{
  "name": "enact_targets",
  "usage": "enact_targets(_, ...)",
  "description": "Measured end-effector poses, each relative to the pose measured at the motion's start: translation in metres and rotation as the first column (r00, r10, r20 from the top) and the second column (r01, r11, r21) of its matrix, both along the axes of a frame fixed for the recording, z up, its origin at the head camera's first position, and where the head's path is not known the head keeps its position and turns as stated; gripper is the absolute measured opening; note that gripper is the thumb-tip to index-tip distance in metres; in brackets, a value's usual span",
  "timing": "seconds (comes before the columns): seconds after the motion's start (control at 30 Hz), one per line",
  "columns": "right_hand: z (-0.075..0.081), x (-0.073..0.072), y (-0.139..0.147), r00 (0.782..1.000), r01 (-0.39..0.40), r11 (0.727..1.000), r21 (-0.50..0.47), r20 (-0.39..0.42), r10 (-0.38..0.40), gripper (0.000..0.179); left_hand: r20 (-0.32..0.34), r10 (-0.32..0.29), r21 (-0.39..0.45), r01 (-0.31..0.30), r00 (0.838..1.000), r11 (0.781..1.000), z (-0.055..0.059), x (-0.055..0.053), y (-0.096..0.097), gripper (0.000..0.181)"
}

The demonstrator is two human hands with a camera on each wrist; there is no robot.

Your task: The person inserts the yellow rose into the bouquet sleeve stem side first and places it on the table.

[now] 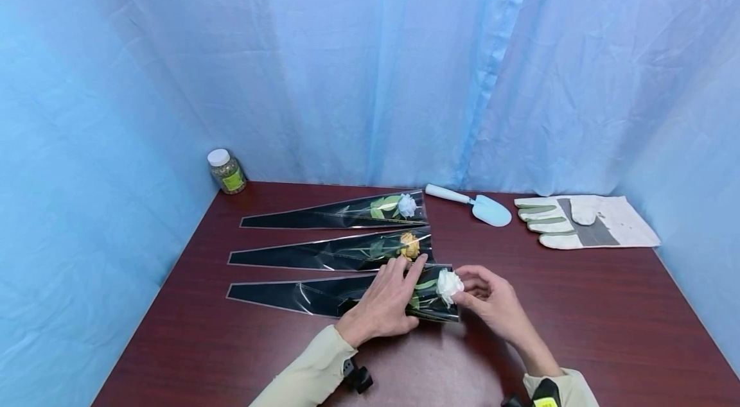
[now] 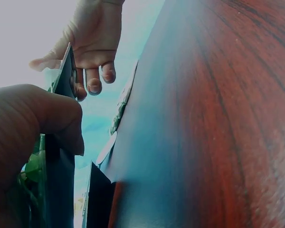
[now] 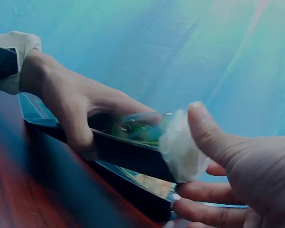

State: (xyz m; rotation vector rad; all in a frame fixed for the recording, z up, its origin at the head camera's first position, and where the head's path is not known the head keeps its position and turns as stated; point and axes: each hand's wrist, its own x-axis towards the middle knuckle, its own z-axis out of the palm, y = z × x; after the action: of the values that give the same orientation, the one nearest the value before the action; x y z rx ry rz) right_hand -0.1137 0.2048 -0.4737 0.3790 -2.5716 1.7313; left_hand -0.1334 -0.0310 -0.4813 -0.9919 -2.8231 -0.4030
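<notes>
A white artificial rose (image 1: 449,285) with green leaves lies in a black sleeve with a clear front (image 1: 324,294), nearest of three wrapped flowers. My left hand (image 1: 386,296) grips this sleeve across its width, thumb on the near edge and fingers over the far one. In the right wrist view, its flower end is tilted up above the table. My right hand (image 1: 496,304) holds the rose at the sleeve's wide end, the thumb (image 3: 202,126) on the petals and the fingers (image 3: 204,192) at the underside. Just beyond my left fingertips is the yellow rose (image 1: 410,245) in its sleeve.
Farther back lies a sleeve with a pale blue flower (image 1: 407,205). A light blue trowel (image 1: 490,209) and white-and-grey work gloves (image 1: 595,221) rest at the back right. A white-lidded jar (image 1: 227,171) stands in the far left corner. Blue curtains (image 1: 324,60) surround the table.
</notes>
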Motion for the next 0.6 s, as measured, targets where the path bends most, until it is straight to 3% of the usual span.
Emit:
enact_targets(0.17, 0.005, -0.002, 0.013, 1.000, 0.018, 0.998, -0.060, -0.021, -0.020, 0.017, 0.016, 0.015, 0.008, -0.015, 1.000, 1.000, 0.002, -0.001, -0.003, 0.109)
enact_targets(0.27, 0.006, -0.001, 0.019, 0.997, 0.032, 0.998, -0.058, -0.061, -0.035, 0.022, 0.023, 0.021, 0.010, -0.021, 1.000, 1.000, 0.003, -0.002, -0.004, 0.108)
enact_targets(0.6, 0.004, -0.003, 0.010, 0.988, -0.136, 0.988, -0.071, -0.080, 0.130, 0.036, 0.022, 0.039, -0.002, -0.039, 0.999, 0.999, 0.003, -0.002, -0.004, 0.110)
